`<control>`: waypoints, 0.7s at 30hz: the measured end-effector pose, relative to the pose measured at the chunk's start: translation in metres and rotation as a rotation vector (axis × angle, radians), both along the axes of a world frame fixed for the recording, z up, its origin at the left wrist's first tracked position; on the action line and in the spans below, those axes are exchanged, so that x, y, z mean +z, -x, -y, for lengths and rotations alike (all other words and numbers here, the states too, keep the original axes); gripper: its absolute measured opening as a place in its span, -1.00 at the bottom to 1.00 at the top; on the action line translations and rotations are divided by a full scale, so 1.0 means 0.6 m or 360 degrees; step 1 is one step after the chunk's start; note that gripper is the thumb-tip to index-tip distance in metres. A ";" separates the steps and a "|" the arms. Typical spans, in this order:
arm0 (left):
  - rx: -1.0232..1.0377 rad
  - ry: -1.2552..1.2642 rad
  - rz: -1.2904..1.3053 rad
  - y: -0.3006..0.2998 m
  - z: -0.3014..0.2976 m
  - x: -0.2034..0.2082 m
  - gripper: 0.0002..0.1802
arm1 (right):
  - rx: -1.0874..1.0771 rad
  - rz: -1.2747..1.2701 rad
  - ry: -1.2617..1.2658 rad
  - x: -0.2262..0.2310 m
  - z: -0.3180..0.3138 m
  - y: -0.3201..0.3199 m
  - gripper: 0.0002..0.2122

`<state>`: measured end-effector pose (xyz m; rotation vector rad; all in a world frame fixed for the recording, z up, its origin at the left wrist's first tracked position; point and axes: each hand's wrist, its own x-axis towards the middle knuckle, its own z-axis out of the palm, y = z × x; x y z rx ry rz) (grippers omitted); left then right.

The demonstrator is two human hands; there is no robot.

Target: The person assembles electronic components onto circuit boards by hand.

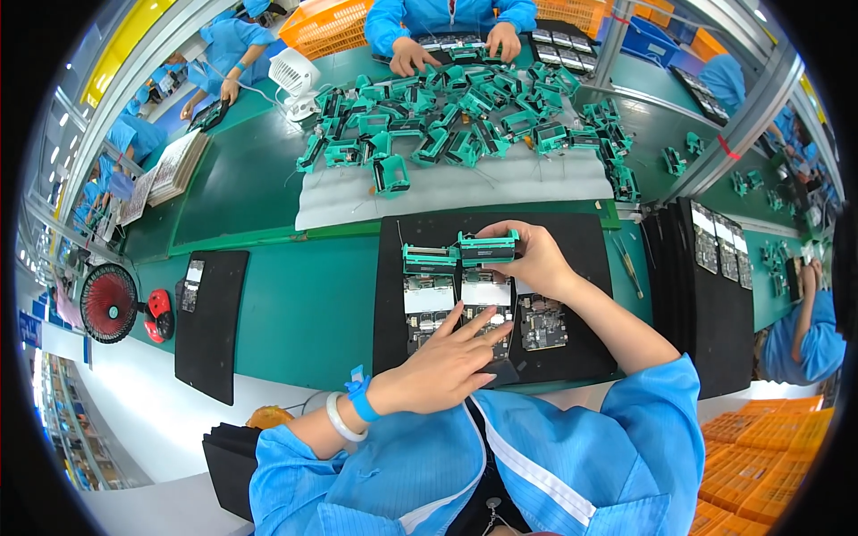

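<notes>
Blue smock (pixel 572 447) with white trim fronts a two-handed hold

A right hand (pixel 541 262) closes its fingers on the right end of a green-and-black rectangular plastic frame (pixel 487 252), held at the top of a dark, white-labelled middle circuit board (pixel 487 295), probably by the end to leave its face clear. Spread flat, the fingers of the left hand (pixel 438 362) lie over that board, gripping nothing, perhaps to steady it; their pressure cannot be told. A matching green frame (pixel 429 259) sits alongside. Beneath, a black rectangular mat (pixel 581 241) likely shields the boards from the green table (pixel 295 313).
</notes>
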<state>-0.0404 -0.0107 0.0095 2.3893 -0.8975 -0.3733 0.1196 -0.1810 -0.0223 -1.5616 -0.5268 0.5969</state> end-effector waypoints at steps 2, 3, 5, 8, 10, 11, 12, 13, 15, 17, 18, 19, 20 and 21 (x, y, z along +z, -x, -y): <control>-0.0003 -0.0008 -0.0001 0.000 0.000 0.000 -0.70 | 0.0001 -0.0017 0.0011 0.003 -0.002 -0.001 -0.64; 0.0002 0.0001 0.0001 0.000 0.000 -0.001 -0.71 | 0.0002 -0.0034 0.0021 0.005 -0.003 -0.001 -0.64; 0.0009 0.0010 0.0002 0.001 -0.001 -0.003 -0.71 | 0.0008 -0.0036 0.0041 0.005 -0.004 -0.001 -0.64; 0.0014 0.0025 0.0001 0.000 -0.001 -0.004 -0.71 | -0.0011 -0.0015 0.0025 -0.003 -0.005 -0.001 -0.64; 0.0013 0.0023 0.0003 -0.001 -0.001 -0.005 -0.71 | -0.0034 0.0008 -0.0010 -0.010 -0.005 -0.002 -0.64; 0.0012 0.0022 0.0003 -0.001 -0.001 -0.006 -0.71 | -0.0026 0.0002 -0.0023 -0.013 -0.005 -0.003 -0.64; 0.0016 0.0029 0.0004 0.000 -0.001 -0.007 -0.71 | -0.0017 -0.0005 -0.0036 -0.014 -0.005 -0.004 -0.64; 0.0020 0.0035 0.0005 0.000 -0.001 -0.008 -0.71 | -0.0016 -0.0005 -0.0036 -0.013 -0.006 -0.004 -0.64; 0.0018 0.0020 -0.0006 -0.001 -0.002 -0.006 -0.71 | 0.0013 0.0074 0.0088 -0.011 -0.008 -0.002 -0.65; 0.0015 0.0005 -0.0016 -0.001 -0.002 -0.006 -0.71 | 0.0026 0.0029 0.0069 -0.010 -0.008 -0.004 -0.65; 0.0017 0.0024 -0.0022 -0.001 -0.003 -0.007 -0.71 | 0.0040 -0.0016 0.0049 -0.010 -0.007 -0.005 -0.65; 0.0019 0.0043 -0.0029 -0.001 -0.004 -0.008 -0.70 | 0.0040 -0.0016 0.0049 -0.011 -0.007 -0.005 -0.65; 0.0019 0.0043 -0.0029 -0.001 -0.004 -0.008 -0.70 | 0.0031 -0.0029 0.0011 -0.014 -0.008 -0.005 -0.65; 0.0020 0.0057 -0.0042 -0.002 -0.005 -0.008 -0.70 | 0.0022 -0.0041 -0.0026 -0.015 -0.008 -0.006 -0.65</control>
